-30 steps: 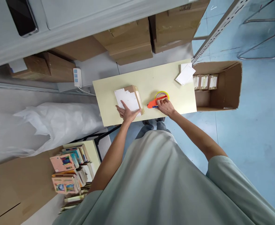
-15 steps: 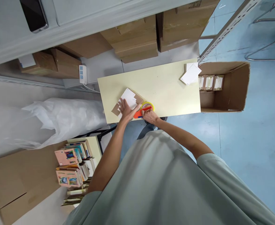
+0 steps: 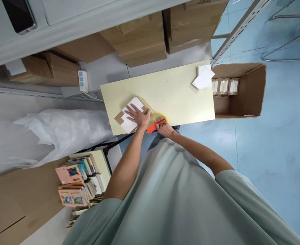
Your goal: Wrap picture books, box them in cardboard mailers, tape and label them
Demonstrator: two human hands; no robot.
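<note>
Near the left end of the cream table [image 3: 183,92] lies a small brown cardboard package [image 3: 119,118] with white paper sheets [image 3: 127,123] on top. My left hand [image 3: 140,117] rests on it with the fingers spread over the paper. Just to the right, at the table's front edge, my right hand [image 3: 165,129] grips an orange tape dispenser [image 3: 152,128] carrying a yellow-rimmed roll of tape [image 3: 161,118]. The dispenser sits close beside the package. Whether a strip of tape joins the two is hard to make out.
White cards [image 3: 203,78] lie at the table's right end. Beyond stands an open carton [image 3: 252,90] with several small boxes inside. Shelving with cartons [image 3: 142,37] and a power strip [image 3: 82,81] runs behind. White plastic wrap [image 3: 70,131] and books [image 3: 73,173] are at left.
My left hand has shifted from the package's near corner further onto its top, with the fingers spread over the paper. My right hand and the dispenser sit slightly lower, apart from the left hand.
</note>
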